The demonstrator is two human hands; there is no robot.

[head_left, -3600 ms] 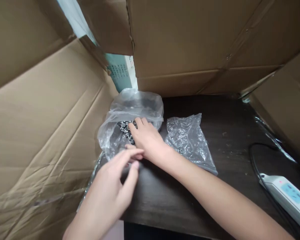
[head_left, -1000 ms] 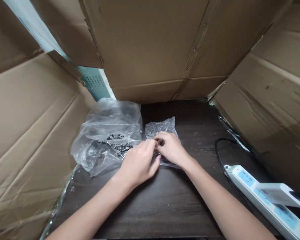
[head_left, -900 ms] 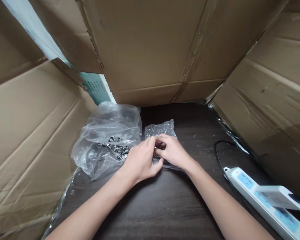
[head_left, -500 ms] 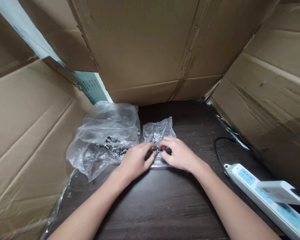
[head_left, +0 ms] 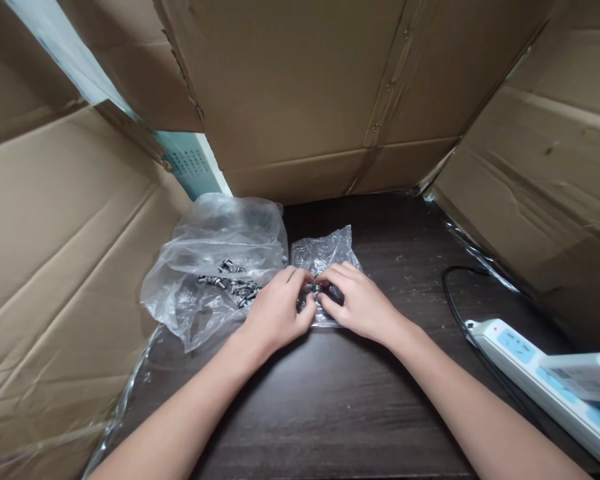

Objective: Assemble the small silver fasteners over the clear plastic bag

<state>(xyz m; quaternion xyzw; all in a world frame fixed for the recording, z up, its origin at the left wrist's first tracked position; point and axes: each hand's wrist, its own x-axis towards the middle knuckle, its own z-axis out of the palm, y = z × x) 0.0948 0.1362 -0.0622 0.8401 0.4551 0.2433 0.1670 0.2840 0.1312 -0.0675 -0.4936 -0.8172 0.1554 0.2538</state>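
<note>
My left hand and my right hand meet over a small clear plastic bag lying on the dark table. Both have thumb and fingers curled toward each other around small shiny metal pieces, whose kind I cannot make out. The fingertips partly cover these pieces. Left of my hands lies a larger, crumpled clear plastic bag, with several metal bolts on its open front part, close to my left hand.
Cardboard walls stand at the back and both sides of the dark wooden table. A white power strip with a plugged-in white adapter lies at the right, beside a black cable.
The view has shifted a little, so the scene sits slightly higher and further right. My right fingers have closed in nearer to the left fingertips over the metal pieces.
</note>
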